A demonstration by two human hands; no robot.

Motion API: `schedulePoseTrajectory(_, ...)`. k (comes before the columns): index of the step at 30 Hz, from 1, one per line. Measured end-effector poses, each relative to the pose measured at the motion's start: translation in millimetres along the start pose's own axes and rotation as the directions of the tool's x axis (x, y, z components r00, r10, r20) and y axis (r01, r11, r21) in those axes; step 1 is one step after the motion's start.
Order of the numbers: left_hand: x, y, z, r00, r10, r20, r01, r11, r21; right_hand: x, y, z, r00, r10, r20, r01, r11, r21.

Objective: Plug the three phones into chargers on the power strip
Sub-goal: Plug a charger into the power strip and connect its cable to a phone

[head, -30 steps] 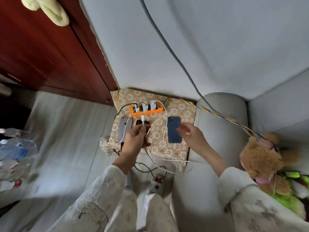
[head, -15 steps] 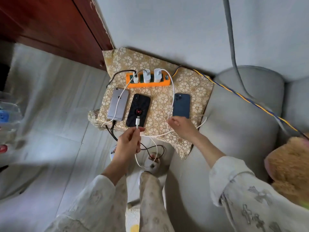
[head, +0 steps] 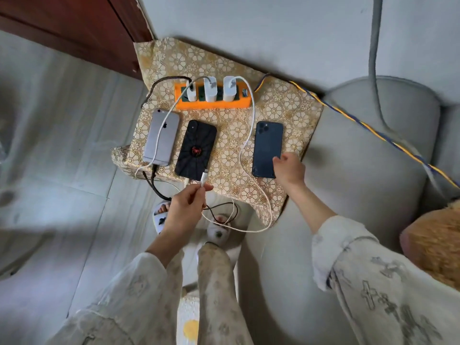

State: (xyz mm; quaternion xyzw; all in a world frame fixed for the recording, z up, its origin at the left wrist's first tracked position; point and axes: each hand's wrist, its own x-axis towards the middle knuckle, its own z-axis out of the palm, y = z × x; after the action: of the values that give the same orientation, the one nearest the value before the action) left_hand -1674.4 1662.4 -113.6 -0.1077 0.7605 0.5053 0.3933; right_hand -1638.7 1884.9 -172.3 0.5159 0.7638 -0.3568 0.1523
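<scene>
Now a white plug (head: 203, 179) is being pinched by the left hand (head: 185, 207), its long axis pointing up beyond the fingertips at the black phone (head: 196, 149). Just beyond the right hand's (head: 290, 168) loosely curled fingers, the blue phone (head: 266, 148) is being touched.

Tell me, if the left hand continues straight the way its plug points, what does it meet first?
Most likely the bottom edge of the black phone. The left hand pinches the white plug, whose tip already overlaps that edge; depth is unclear.
</scene>
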Motion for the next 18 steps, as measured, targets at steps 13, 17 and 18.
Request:
schedulePoseTrajectory(13,17,-26,1,1.000,0.001,-0.030,-0.002,1.000,-0.031,34,-16,47,0.991,0.063,-0.118,-0.097,0.948,-0.305)
schedulePoseTrajectory(17,16,-22,5,0.999,0.047,-0.010,-0.048,0.999,-0.020,32,-13,32,0.989,0.137,-0.060,-0.147,0.970,-0.196)
schedulePoseTrajectory(18,15,-21,6,0.998,0.060,-0.010,-0.060,0.998,0.007,29,-13,26,0.977,0.211,-0.001,-0.211,0.977,-0.018)
